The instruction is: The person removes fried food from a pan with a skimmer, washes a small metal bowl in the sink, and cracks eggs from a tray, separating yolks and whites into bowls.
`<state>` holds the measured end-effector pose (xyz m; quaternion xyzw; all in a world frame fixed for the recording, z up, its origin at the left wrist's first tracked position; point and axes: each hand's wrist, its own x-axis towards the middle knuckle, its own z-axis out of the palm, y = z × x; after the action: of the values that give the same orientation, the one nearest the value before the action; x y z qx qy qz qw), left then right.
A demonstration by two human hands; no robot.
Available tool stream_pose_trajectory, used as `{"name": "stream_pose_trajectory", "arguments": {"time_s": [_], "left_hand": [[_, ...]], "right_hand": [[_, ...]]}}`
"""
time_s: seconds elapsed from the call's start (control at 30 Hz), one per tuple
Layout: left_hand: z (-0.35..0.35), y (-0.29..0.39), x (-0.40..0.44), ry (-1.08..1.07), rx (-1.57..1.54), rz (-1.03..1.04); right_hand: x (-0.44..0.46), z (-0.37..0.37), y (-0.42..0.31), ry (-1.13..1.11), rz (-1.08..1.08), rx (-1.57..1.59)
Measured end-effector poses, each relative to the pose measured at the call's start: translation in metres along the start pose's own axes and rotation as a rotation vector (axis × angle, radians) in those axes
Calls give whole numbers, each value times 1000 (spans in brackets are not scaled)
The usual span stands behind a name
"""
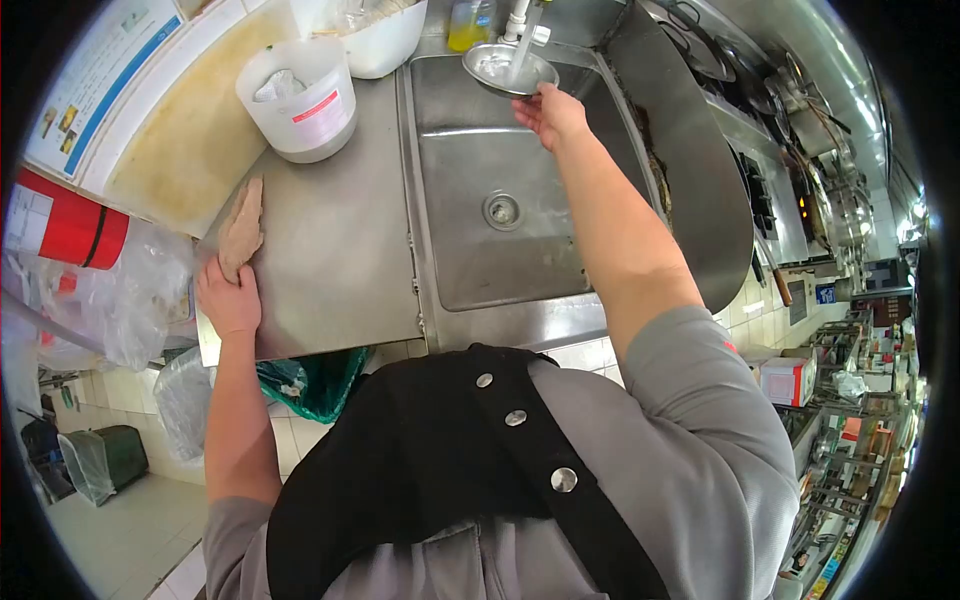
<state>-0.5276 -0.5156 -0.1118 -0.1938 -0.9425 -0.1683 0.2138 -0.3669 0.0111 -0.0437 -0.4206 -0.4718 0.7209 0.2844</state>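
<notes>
black fabric apron with round metal studs [420,430] sits closest, over a grey shirt [690,440], both on the near side of the rectangular steel sink [520,260]. left of the sink spreads a flat steel counter [330,240], and on it, toward the sink's far end, stands a whitish plastic bucket with a pink-and-red label [285,125]. at the sink's far end, under a white tap [516,25] and its falling water [521,60], is a shallow round metal bowl [490,72]. well left of the sink, near the counter's outer edge, lies a flat, crumpled brown piece [243,228], perhaps cloth. the right hand [555,115] reaches over the sink and is closed on the bowl's near rim; the left hand [230,295], well left of the sink, touches the near end of the brown piece, though whether it grips or merely rests there i cannot tell. the bowl should be stiff and fairly light, heavier with water in it, and its wet metal may be slippery; the rim looks the surest hold. the brown piece probably handles as soft, limp and light, best taken by a pinched edge. the bowl extends from the right fingers toward the sink's back wall; the brown piece stretches from the left fingertips toward the level of the sink's far end.
</notes>
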Motion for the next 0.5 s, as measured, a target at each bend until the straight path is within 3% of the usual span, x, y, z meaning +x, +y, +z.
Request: {"name": "stream_pose_trajectory", "arguments": {"time_s": [0.27,0.5], "left_hand": [[3,-3,0,0,-56,30],[0,-3,-1,-20,-42,1]], "right_hand": [[-37,-51,3,-46,-61,-68],[-101,-137,15,-20,349,-401]]}}
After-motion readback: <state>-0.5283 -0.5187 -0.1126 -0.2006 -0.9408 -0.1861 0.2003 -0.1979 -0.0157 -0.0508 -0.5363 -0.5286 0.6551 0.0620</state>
